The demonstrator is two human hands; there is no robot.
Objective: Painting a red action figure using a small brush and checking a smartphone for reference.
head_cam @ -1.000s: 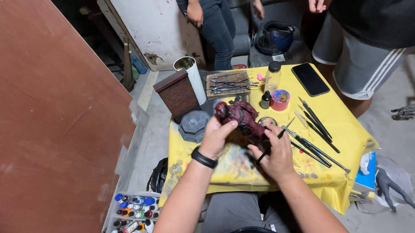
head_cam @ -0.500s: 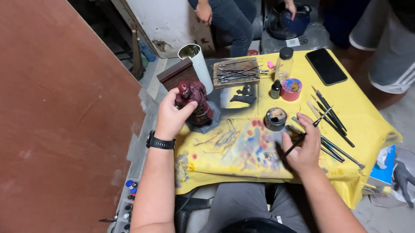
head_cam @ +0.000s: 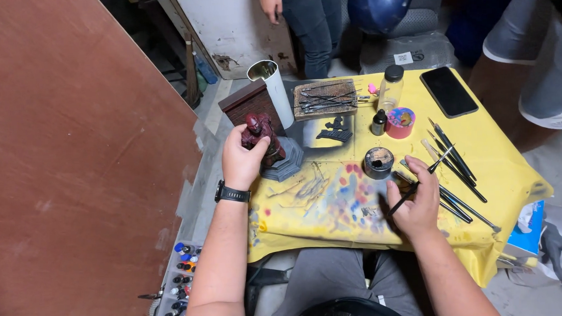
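On the left part of the yellow cloth (head_cam: 503, 186), near its far-left corner: a dark red figurine (head_cam: 262, 138) on a grey angular base (head_cam: 287, 165), standing upright. Left hand (head_cam: 242, 158) wrapped around the figurine from the near side, fingers pressed against its body, thumb on the right side of it; black watch (head_cam: 231, 193) on the wrist. Right hand (head_cam: 415, 202) lower and to the right, resting on the cloth, fingers pinching a thin black brush (head_cam: 421, 178), tip pointing up and to the right. Just beside this hand, on the far side, a small round black jar (head_cam: 378, 162), open, apart from the fingers. To the right of the hand, a row of brushes (head_cam: 455, 169) lying slanted on the cloth. Many spots of paint, blue, red and white, on the cloth between the two hands.

Behind the figurine: a brown box (head_cam: 248, 102) and a white tube (head_cam: 272, 92) leaning against it. Further right, a wooden block (head_cam: 326, 99) with thin metal tools on top, a clear bottle (head_cam: 391, 87) with black cap, a pink cup (head_cam: 400, 122), a black phone (head_cam: 448, 92). On the floor at bottom left, a tray of small paint bottles (head_cam: 180, 279). On the far side of the table, two other persons standing, only legs and a hand visible. At the left, a large brown board (head_cam: 60, 155).
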